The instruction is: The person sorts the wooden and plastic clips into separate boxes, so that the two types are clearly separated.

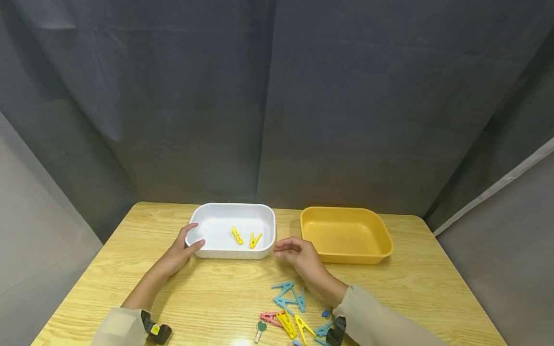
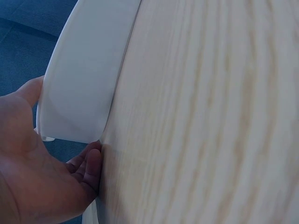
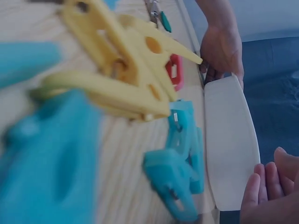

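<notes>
A white plastic tray (image 1: 207, 253) sits on the table with two yellow clothespins (image 1: 236, 235) inside. At its left end my left hand (image 1: 179, 252) grips the rim; in the left wrist view the thumb lies at the rim and the bent fingers are against the end wall. My right hand (image 1: 300, 257) is beside the tray's right end, fingers loosely bent and holding nothing. In the right wrist view the fingertips of that hand (image 3: 275, 191) are close to the tray wall; whether they touch it, I cannot tell.
A yellow tray (image 1: 346, 259) stands to the right. Nearer me lie several blue clothespins (image 1: 285, 302), yellow clothespins (image 1: 286, 324), a pink clothespin (image 1: 269, 316) and a small peg with a green heart (image 1: 261, 327). Grey curtains (image 1: 268, 120) hang behind the table.
</notes>
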Demonstrator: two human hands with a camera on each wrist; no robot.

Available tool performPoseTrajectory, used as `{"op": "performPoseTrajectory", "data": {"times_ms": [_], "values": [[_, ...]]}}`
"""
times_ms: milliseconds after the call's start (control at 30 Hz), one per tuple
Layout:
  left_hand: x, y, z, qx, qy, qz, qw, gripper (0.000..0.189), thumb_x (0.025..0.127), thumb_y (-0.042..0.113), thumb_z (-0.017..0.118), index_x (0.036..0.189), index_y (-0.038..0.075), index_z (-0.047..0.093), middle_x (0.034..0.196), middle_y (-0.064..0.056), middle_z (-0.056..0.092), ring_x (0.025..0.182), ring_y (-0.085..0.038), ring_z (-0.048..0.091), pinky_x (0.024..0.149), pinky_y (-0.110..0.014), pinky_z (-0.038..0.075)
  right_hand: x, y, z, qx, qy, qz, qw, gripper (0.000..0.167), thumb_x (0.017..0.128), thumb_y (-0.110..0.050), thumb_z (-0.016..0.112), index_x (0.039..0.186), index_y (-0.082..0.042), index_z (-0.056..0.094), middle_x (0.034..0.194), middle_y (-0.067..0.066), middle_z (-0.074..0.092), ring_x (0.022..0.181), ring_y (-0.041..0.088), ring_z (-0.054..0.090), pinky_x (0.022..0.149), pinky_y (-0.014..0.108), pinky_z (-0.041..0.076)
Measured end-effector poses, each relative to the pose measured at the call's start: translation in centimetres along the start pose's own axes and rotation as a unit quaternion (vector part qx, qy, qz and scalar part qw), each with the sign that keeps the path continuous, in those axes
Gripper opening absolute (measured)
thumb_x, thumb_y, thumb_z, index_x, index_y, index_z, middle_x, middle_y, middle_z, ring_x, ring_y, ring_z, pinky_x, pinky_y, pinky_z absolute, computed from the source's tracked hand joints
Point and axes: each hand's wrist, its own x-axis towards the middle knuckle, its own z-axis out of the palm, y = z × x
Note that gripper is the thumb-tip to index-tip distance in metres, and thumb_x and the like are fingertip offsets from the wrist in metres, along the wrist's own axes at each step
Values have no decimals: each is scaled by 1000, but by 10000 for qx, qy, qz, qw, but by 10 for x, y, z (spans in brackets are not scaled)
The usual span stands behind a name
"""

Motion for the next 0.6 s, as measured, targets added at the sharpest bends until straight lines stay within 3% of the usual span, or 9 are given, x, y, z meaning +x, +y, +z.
{"op": "performPoseTrajectory", "data": {"times_ms": [200, 600], "values": [[-1, 0, 1, 60, 21, -51, 10000, 76, 106, 41, 57, 161, 14, 12, 168, -33, 1, 155, -51, 4, 125, -63, 7, -10, 4, -9, -17, -366, 39, 9993, 32, 93, 1, 73, 124, 8, 65, 126, 29, 66, 112, 29, 69, 92, 26, 58], [-2, 1, 2, 64, 31, -67, 10000, 76, 106, 40, 57, 161, 15, 13, 168, -33, 2, 155, -51, 4, 124, -63, 7, -31, 8, -28, -227, -867, 228, 9957, 43, 94, -11, 77, 132, 0, 62, 136, 25, 62, 125, 37, 62, 100, 26, 54]]}}
